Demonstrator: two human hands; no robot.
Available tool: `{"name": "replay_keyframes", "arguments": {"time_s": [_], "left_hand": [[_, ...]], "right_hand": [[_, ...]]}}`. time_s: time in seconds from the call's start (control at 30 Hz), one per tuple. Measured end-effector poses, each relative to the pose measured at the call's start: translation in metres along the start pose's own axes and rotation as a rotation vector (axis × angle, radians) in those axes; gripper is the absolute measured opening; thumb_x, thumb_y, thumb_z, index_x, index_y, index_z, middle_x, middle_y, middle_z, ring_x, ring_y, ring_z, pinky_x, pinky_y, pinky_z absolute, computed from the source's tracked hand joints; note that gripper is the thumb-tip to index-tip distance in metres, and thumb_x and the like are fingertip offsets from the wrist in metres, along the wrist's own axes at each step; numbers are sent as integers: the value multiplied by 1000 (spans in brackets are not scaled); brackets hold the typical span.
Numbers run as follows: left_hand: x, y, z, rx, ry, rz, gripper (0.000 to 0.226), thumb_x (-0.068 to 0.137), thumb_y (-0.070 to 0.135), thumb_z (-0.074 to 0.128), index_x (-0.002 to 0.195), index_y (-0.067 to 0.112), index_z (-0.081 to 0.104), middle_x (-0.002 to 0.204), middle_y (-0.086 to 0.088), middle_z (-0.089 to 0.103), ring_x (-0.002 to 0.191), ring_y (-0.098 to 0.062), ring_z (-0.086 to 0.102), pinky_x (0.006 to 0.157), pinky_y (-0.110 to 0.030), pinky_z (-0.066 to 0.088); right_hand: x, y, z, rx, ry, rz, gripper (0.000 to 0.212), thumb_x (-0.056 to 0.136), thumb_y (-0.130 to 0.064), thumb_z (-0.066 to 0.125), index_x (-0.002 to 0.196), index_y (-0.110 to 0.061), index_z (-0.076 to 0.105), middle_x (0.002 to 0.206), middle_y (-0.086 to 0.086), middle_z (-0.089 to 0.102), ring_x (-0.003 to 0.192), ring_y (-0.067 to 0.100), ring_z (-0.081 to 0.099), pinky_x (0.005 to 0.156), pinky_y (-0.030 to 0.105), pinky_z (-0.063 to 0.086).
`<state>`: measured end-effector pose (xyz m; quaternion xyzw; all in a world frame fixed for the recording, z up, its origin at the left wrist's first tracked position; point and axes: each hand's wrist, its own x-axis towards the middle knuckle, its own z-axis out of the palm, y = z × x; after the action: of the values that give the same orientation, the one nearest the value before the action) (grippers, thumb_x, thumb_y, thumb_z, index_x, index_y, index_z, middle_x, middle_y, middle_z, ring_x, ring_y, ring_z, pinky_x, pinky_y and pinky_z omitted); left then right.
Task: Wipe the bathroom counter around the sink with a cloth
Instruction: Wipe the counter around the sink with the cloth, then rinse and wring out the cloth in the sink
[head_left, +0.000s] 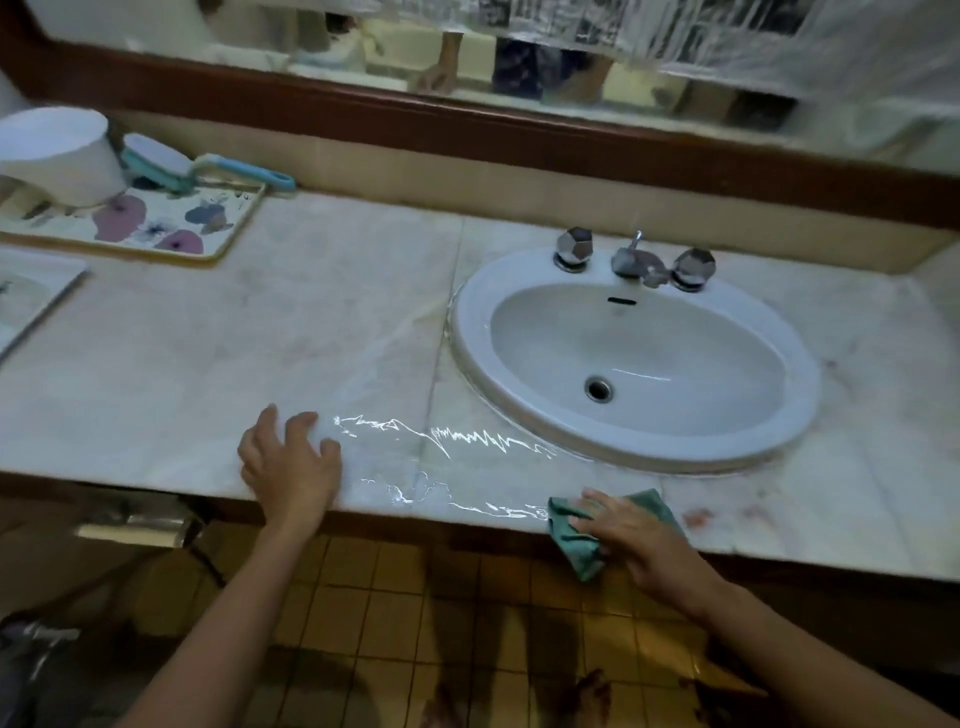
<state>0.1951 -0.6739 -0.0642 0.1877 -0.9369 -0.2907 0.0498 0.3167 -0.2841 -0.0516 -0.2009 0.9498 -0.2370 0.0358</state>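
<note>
Currently mid-wipe at the pale marble surface's (208, 364) front edge: pressing the crumpled teal cloth (571, 543) beneath a flat, straight-fingered right hand (631, 535), bracing on a spread, empty left hand (291, 467). Next, likely sweeping leftward through wet streaks (467, 436).

Text read: none | tray (235, 244): flower print, with small dark marks near its far corner that were too blurred to read | mirror (675, 67): black-and-white patches reflected along the top, too blurred to tell lettering
</note>
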Motion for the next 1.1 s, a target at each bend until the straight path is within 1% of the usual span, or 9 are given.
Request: {"name": "replay_keyframes", "arguments": {"time_s": [0.13,0.3,0.47,0.53,0.6,0.7,0.8,0.93,1.1], "left_hand": [[-54,42,16,-162,-82,239,28,80,10,62,106,20,68,138,-3,46,128,-30,33,103,-50,36],[-109,126,42,-314,-235,731,32,79,23,49,105,19,67,122,1,57,114,-15,48,95,-32,42],[-140,220,71,-34,-270,1286,72,73,29,66,140,18,45,155,-7,32,139,-32,34,102,-43,39],[-143,257,88,160,-281,1339,90,71,35,67,149,20,26,161,-7,17,144,-41,21,103,-48,36],[-142,286,104,193,-270,1333,87,72,37,60,149,18,23,158,-9,24,139,-44,31,100,-50,40],[-123,316,123,91,-224,1287,79,64,34,67,135,17,36,117,-9,56,89,-32,63,67,-38,53],[-98,345,131,213,-173,1275,64,58,29,82,114,18,53,82,-2,61,53,-24,61,37,-26,36],[-72,376,136,384,-52,1419,30,57,23,78,77,13,59,64,-1,55,36,-24,50,39,-18,12],[-54,405,128,542,-104,1417,40,53,32,82,76,12,56,65,-3,58,41,-30,55,40,-22,20]], "right_hand": [[-22,24,-47,273,99,407,51,83,7,65,116,-32,67,120,-10,61,111,6,60,100,22,44],[-10,42,-114,602,39,674,23,93,-2,54,97,-14,73,91,7,72,86,20,65,76,26,48],[15,59,-156,1049,-281,778,26,93,-9,55,113,7,57,98,25,61,80,32,61,70,36,52],[28,63,-167,1219,-386,720,29,84,2,53,112,3,62,97,25,62,81,32,62,71,36,55],[41,71,-177,1352,-444,657,34,73,8,51,103,3,65,92,24,63,79,32,63,74,36,55],[59,91,-191,1459,-478,628,28,73,14,50,95,3,64,82,23,65,70,30,68,71,36,58],[77,104,-202,1381,-499,669,16,77,13,55,87,3,61,74,22,62,65,30,67,65,36,56],[89,130,-215,1213,-474,762,13,80,13,59,91,5,57,78,21,63,72,35,68,74,46,58],[82,157,-223,1306,-555,686,13,83,9,56,94,2,56,72,17,61,61,26,64,61,38,57]]}}
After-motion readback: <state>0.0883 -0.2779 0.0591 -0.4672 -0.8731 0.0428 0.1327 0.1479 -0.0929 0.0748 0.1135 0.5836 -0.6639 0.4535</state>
